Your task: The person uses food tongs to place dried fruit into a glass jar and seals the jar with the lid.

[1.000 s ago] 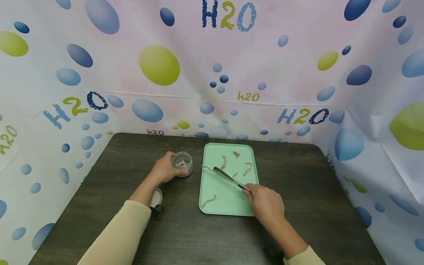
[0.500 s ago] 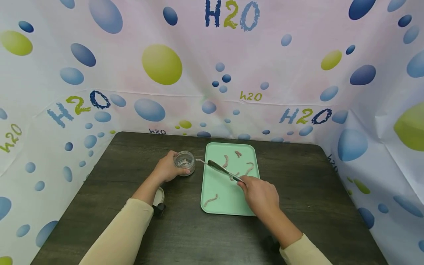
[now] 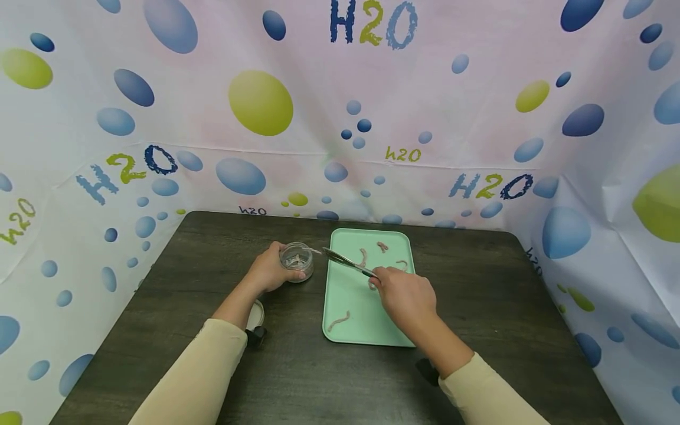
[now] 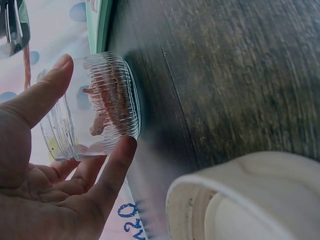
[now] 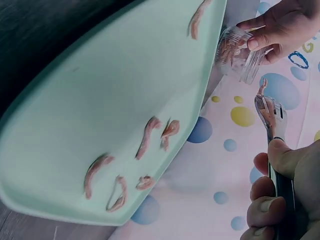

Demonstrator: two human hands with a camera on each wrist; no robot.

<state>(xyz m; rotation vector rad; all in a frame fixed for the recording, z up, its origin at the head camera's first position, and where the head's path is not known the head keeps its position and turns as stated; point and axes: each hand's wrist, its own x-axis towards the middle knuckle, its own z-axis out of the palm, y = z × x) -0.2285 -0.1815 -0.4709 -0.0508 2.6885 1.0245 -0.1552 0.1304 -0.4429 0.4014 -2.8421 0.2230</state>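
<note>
My left hand (image 3: pixel 268 268) grips a clear ribbed glass jar (image 4: pixel 75 125). Pinkish worm-like strips (image 4: pixel 112 100) lie inside it, at the closed end. My right hand (image 3: pixel 406 295) holds a slotted metal utensil (image 3: pixel 342 258) by its handle, over the upper left of a mint-green tray (image 3: pixel 345 289). One pinkish strip (image 5: pixel 263 87) juts out past the utensil's slotted head (image 5: pixel 272 112), and its far end overlaps the jar's mouth in the head view. Several similar strips (image 5: pixel 147 137) are scattered on the tray, partly hidden by the right hand in the head view.
A white screw lid (image 4: pixel 240 195) lies near the left wrist on the dark wooden table (image 3: pixel 287 372). Behind the table hangs a bubble-patterned sheet (image 3: pixel 308 88), with more of it at both sides.
My right hand and the utensil have moved left and slightly away from me, carrying the strip from over the tray to the jar's mouth. The left hand stays around the jar.
</note>
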